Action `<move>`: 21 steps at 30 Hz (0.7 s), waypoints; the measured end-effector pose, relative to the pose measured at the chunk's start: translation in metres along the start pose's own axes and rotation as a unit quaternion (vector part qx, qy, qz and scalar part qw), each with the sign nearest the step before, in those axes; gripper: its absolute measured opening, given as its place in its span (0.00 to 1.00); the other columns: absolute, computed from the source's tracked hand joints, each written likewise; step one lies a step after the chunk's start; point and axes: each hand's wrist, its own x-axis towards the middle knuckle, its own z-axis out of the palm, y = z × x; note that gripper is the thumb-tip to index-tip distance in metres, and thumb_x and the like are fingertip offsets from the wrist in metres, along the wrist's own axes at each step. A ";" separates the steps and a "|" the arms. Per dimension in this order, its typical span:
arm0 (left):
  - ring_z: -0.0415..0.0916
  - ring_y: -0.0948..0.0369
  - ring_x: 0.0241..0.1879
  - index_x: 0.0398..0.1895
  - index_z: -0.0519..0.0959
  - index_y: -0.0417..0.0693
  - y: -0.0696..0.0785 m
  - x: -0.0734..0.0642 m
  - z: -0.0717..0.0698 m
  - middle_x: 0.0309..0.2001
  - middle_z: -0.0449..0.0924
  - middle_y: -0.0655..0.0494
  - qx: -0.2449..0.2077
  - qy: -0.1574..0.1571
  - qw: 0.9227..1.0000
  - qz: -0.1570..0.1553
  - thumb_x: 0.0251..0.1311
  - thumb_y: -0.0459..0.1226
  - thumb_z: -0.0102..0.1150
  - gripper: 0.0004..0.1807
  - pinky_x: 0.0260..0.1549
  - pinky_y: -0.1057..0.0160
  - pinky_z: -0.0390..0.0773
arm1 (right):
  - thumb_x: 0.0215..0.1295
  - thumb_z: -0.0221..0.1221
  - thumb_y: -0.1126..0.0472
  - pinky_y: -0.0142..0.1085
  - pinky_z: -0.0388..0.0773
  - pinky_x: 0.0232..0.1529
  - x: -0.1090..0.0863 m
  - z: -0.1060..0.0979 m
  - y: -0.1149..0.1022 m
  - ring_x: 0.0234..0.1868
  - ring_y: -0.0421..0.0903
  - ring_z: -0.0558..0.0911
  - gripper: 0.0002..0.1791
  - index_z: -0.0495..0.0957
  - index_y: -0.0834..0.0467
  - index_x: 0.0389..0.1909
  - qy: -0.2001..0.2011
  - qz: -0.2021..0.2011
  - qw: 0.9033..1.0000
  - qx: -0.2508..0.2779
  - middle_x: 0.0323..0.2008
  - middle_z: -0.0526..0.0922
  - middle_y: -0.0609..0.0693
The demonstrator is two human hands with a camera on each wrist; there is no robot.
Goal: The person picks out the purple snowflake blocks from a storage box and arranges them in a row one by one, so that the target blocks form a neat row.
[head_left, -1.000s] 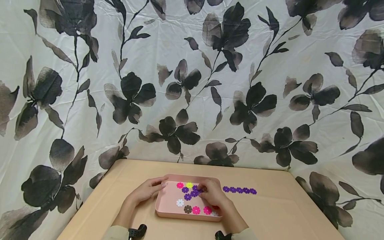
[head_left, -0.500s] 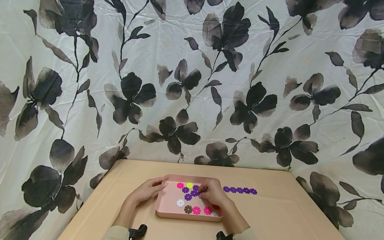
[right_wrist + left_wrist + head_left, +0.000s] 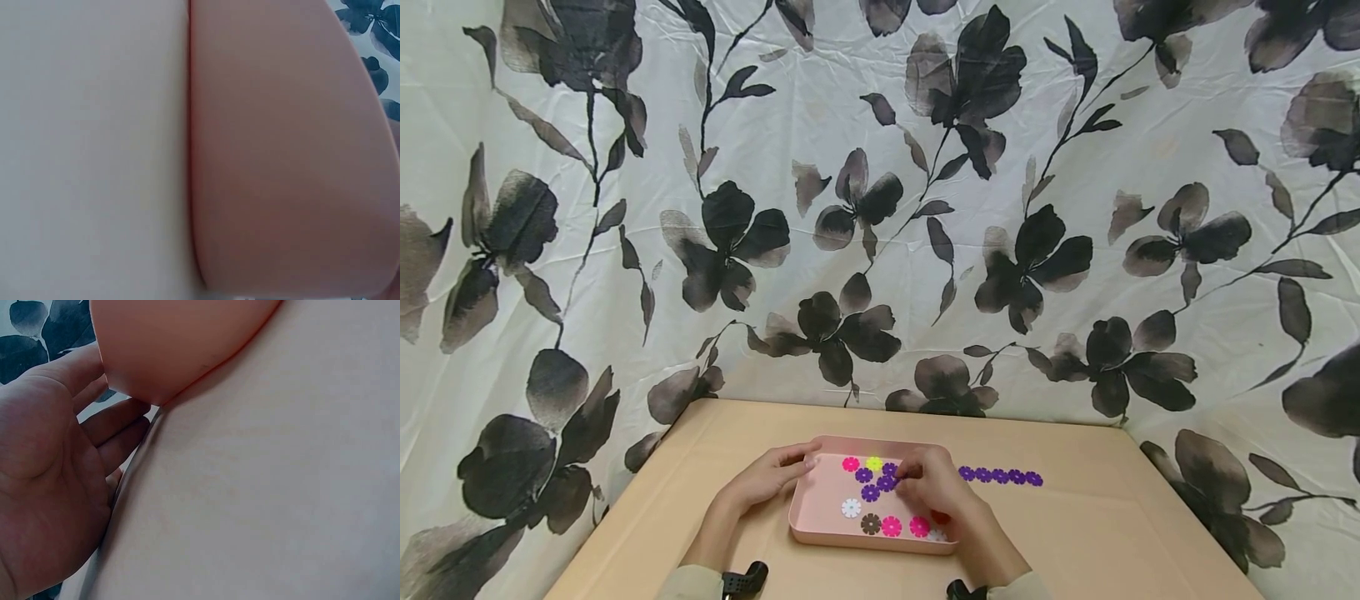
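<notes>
Your pink tray (image 3: 820, 508) sits on the surface (image 3: 1075, 533), holding purple, pink, white, brown and yellow flower discs (image 3: 870, 492). Your right hand (image 3: 928, 487) pinches a purple one; your left hand (image 3: 767, 477), fingers relaxed, rests on the tray's corner.

The pink tray's outer wall (image 3: 281, 156) fills the right, touching the pale table (image 3: 94, 144).

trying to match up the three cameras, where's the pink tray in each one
Head: pink tray low centre on the table, between both hands.
Left wrist: its corner at top, beside the left hand.
Right wrist: its wall fills the right half.
Shared landmark: the beige tabletop.
</notes>
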 end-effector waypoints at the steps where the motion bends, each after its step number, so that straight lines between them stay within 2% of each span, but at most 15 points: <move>1: 0.53 0.42 0.81 0.75 0.72 0.48 0.000 0.000 0.000 0.79 0.64 0.49 -0.001 0.001 1.000 -0.001 0.77 0.47 0.56 0.28 0.79 0.38 0.52 | 0.63 0.72 0.66 0.38 0.84 0.50 -0.001 -0.002 0.000 0.40 0.42 0.80 0.08 0.92 0.54 0.41 0.000 0.006 1.000 0.010 0.36 0.87 0.42; 6: 0.53 0.42 0.81 0.75 0.72 0.49 -0.001 0.000 0.002 0.79 0.64 0.49 -0.004 0.003 1.000 -0.004 0.77 0.47 0.56 0.28 0.79 0.38 0.52 | 0.65 0.68 0.69 0.36 0.86 0.49 -0.004 -0.010 -0.002 0.43 0.45 0.81 0.12 0.91 0.55 0.47 0.016 0.030 0.998 0.052 0.41 0.84 0.45; 13: 0.54 0.42 0.81 0.75 0.72 0.50 0.000 0.000 0.000 0.79 0.65 0.49 0.004 0.003 1.000 -0.002 0.78 0.46 0.55 0.27 0.79 0.38 0.52 | 0.65 0.69 0.67 0.34 0.87 0.52 -0.008 -0.025 -0.002 0.45 0.43 0.84 0.14 0.91 0.45 0.46 0.044 0.038 0.995 0.087 0.46 0.87 0.45; 21: 0.54 0.42 0.81 0.75 0.72 0.50 -0.001 0.001 0.000 0.78 0.65 0.49 0.001 0.003 1.000 -0.005 0.77 0.46 0.56 0.27 0.79 0.38 0.53 | 0.65 0.69 0.68 0.31 0.88 0.48 -0.009 -0.039 0.010 0.43 0.42 0.85 0.12 0.90 0.51 0.46 0.065 0.006 0.996 0.064 0.45 0.86 0.47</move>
